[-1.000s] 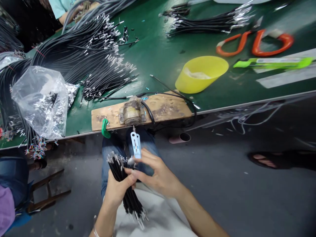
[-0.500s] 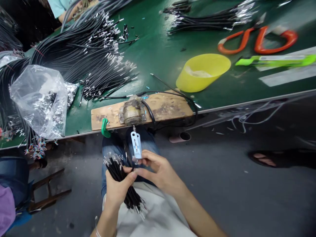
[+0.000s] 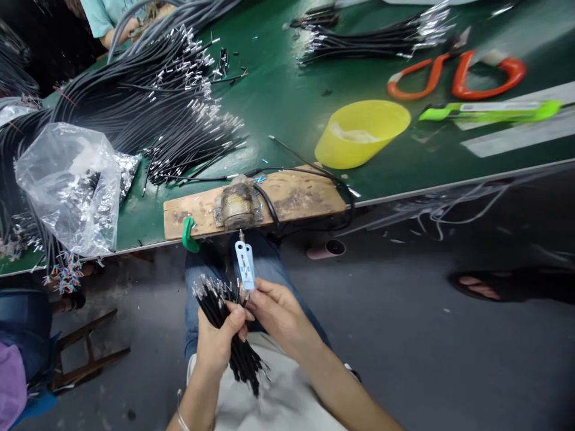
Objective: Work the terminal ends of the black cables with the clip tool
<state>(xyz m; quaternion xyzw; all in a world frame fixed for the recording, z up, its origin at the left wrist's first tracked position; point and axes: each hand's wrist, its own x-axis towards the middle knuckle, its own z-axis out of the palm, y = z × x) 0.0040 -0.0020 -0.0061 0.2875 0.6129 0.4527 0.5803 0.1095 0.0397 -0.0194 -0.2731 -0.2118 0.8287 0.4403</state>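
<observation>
My left hand (image 3: 218,341) is wrapped round a bundle of short black cables (image 3: 224,326) with silver tips, held upright over my lap. My right hand (image 3: 274,308) sits just right of the bundle's top, fingers pinched near one cable end, right below a small pale blue tool (image 3: 245,265) that hangs from a worn metal fixture (image 3: 237,206). The fixture is mounted on a wooden board (image 3: 296,200) fixed to the edge of the green table (image 3: 287,96) by a green clamp (image 3: 189,234).
A large heap of long black cables (image 3: 135,102) covers the table's left. A clear plastic bag (image 3: 72,185) lies beside it. A yellow bowl (image 3: 359,134), orange scissors (image 3: 453,75), a green cutter (image 3: 489,111) and another cable bundle (image 3: 372,39) lie right. A sandalled foot (image 3: 476,282) rests on the floor.
My left hand has turned the bundle a little and lifted it slightly. My right hand's fingers have closed from spread to a pinch at the cable tips under the blue tool.
</observation>
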